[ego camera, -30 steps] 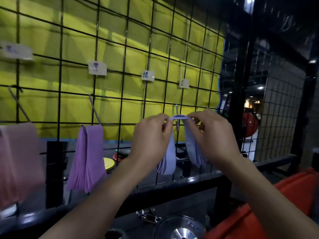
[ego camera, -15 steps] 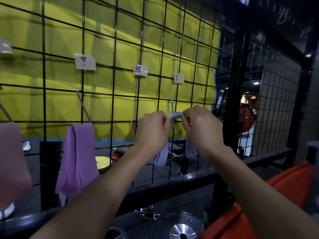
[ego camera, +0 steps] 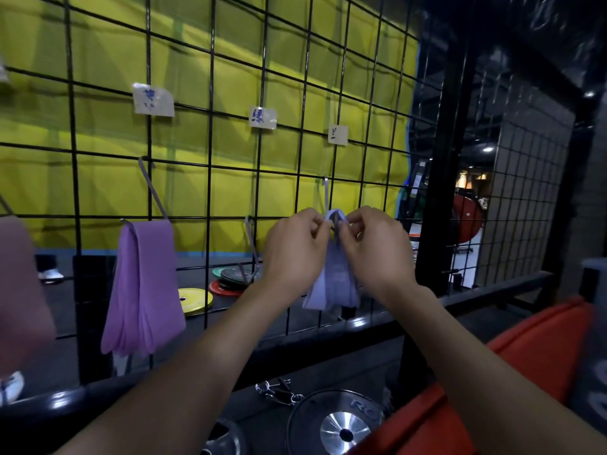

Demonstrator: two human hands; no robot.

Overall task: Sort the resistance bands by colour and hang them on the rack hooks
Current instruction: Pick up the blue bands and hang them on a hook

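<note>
Both hands, the left hand [ego camera: 297, 247] and the right hand [ego camera: 374, 246], pinch the top fold of the pale blue band [ego camera: 331, 284], one on each side. The band hangs straight down between them. The hook [ego camera: 325, 195] sits just above the fold, about as close to either hand.

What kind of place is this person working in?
Most likely a gym's equipment area: coloured weight plates lie on the floor behind the wire grid rack, purple resistance bands hang from its hooks, and a big red plate shows farther back.
</note>
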